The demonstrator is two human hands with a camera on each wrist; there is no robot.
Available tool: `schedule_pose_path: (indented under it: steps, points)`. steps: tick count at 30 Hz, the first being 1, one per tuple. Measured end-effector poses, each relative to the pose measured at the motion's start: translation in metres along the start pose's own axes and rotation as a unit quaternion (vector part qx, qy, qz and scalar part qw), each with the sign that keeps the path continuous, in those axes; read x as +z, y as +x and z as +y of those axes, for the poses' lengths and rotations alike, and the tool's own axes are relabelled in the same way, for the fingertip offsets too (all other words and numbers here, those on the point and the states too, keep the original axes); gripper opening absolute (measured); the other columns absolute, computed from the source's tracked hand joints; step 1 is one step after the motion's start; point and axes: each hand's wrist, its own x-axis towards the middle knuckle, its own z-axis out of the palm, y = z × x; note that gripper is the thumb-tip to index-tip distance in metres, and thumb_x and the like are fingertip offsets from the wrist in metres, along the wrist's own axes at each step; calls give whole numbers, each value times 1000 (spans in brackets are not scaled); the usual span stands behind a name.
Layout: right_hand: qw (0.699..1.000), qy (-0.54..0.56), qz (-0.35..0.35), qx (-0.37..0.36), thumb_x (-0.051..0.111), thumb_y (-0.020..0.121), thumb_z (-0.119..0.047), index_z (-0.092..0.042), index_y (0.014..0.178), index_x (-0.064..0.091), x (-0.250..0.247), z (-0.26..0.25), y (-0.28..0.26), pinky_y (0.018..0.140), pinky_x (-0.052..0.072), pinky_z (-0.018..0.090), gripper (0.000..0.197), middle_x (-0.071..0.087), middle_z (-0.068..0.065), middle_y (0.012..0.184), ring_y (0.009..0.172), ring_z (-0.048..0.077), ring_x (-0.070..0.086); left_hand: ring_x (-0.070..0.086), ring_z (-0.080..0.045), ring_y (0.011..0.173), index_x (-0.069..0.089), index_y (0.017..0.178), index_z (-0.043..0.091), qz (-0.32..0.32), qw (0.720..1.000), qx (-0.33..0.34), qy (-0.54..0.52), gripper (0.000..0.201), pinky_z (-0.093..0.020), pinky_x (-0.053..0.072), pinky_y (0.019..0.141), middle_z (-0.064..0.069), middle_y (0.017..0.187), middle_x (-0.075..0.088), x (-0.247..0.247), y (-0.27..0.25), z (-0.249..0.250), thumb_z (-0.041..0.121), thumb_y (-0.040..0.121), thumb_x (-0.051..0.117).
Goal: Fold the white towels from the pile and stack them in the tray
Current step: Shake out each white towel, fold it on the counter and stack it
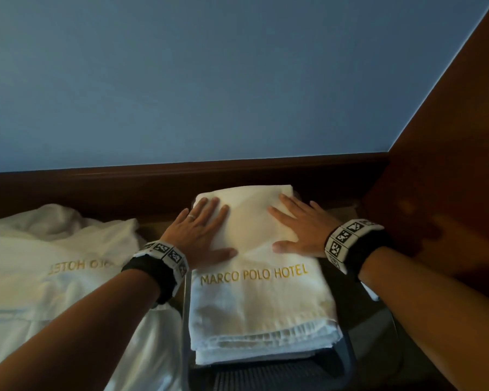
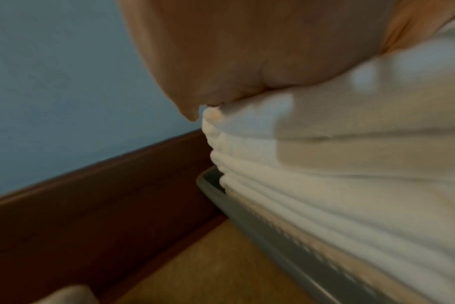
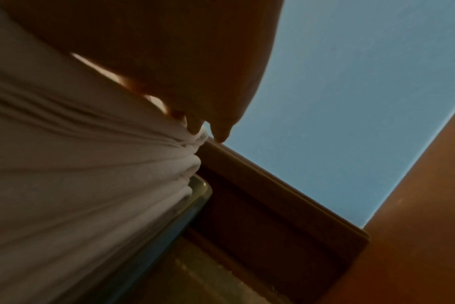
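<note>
A stack of folded white towels (image 1: 261,303) with gold "MARCO POLO HOTEL" lettering sits in a grey mesh tray (image 1: 185,328). My left hand (image 1: 202,231) lies flat on the far left part of the top towel, fingers straight. My right hand (image 1: 297,225) lies flat on the far right part, fingers spread. In the left wrist view my palm (image 2: 247,51) presses on the towel layers (image 2: 338,164) above the tray rim (image 2: 260,224). The right wrist view shows my hand (image 3: 169,61) on the stack (image 3: 78,164), with the tray corner (image 3: 201,192) below.
A pile of unfolded white towels (image 1: 57,266) lies to the left on the wooden surface (image 2: 195,267). A dark wooden back ledge (image 1: 181,176) runs under the blue wall (image 1: 209,80). A brown wooden side panel (image 1: 449,165) closes the right.
</note>
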Motion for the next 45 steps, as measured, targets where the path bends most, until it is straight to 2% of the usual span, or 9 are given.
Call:
schedule_pose_path:
  steps: [6, 9, 13, 19, 26, 31, 35, 39, 45]
  points:
    - [1000, 2, 7, 3, 18, 76, -89, -37, 154, -12, 11, 1, 0, 123, 1, 49, 99, -26, -1, 162, 151, 19, -16, -23, -19, 151, -21, 155, 34, 0, 999, 4, -35, 103, -46, 1, 124, 4, 162, -30, 7, 4, 3, 88, 83, 27]
    - [998, -29, 55, 4, 30, 94, -70, -24, 157, 4, 11, -14, -13, 123, 8, 46, 83, -10, 9, 165, 152, 27, -5, -16, -24, 153, -11, 159, 27, 10, 1000, 3, -6, 101, -46, 5, 125, -2, 167, -19, -2, -9, 10, 84, 86, 30]
    - [992, -102, 74, -25, 2, 90, -56, -13, 152, 24, 20, -37, -46, 119, 19, 50, 79, 9, 22, 162, 148, 40, 10, -10, -25, 155, -1, 160, 15, 44, 999, 1, 19, 103, -44, 8, 124, -8, 168, -10, 10, -53, 40, 79, 80, 0]
    - [999, -51, 10, -8, 11, 87, -81, -26, 149, -30, 66, -56, -85, 119, -6, 45, 92, -44, 13, 150, 142, 29, -36, -28, -19, 149, -21, 156, 23, 8, 998, 58, -40, 96, -45, -6, 123, -1, 161, -33, 48, -106, 51, 84, 86, -2]
    - [996, -62, -17, 68, 11, 86, -80, -32, 146, -34, 69, -68, -77, 122, 1, 50, 89, -43, 7, 153, 147, 25, -28, -21, -16, 151, -17, 157, 25, -7, 995, 79, -55, 92, -50, 1, 122, 3, 163, -27, 54, -98, 42, 81, 90, 11]
    - [984, -9, -17, 175, 30, 98, -59, -22, 157, -6, 54, -111, -82, 121, 8, 49, 78, -15, 11, 164, 152, 30, -6, 10, -24, 154, -1, 160, 26, -16, 991, 93, -98, 78, -50, 22, 122, 3, 169, -6, 52, -135, 21, 68, 99, 24]
    - [961, 104, 53, 250, 43, 93, -27, -15, 130, 43, 28, -178, -82, 106, 40, 47, 39, 40, 11, 140, 128, 31, 41, 57, -28, 124, 47, 143, 23, -18, 994, 68, -87, 57, -43, 50, 98, -2, 144, 54, 43, -181, -24, 57, 98, 46]
    - [953, 123, 88, 264, 46, 88, -22, -16, 118, 54, 6, -264, -71, 95, 48, 40, 31, 55, 7, 124, 112, 30, 55, 59, -26, 117, 57, 133, 24, 24, 998, 32, -43, 47, -38, 46, 92, -1, 128, 63, 48, -230, -104, 53, 98, 47]
    - [972, 112, 102, 178, 46, 93, -24, -19, 92, 56, -24, -375, -40, 79, 47, 35, 12, 65, 9, 109, 100, 30, 62, 58, -26, 114, 58, 131, 23, 59, 997, -48, -18, 43, -37, 46, 89, -3, 124, 61, 49, -273, -205, 49, 98, 48]
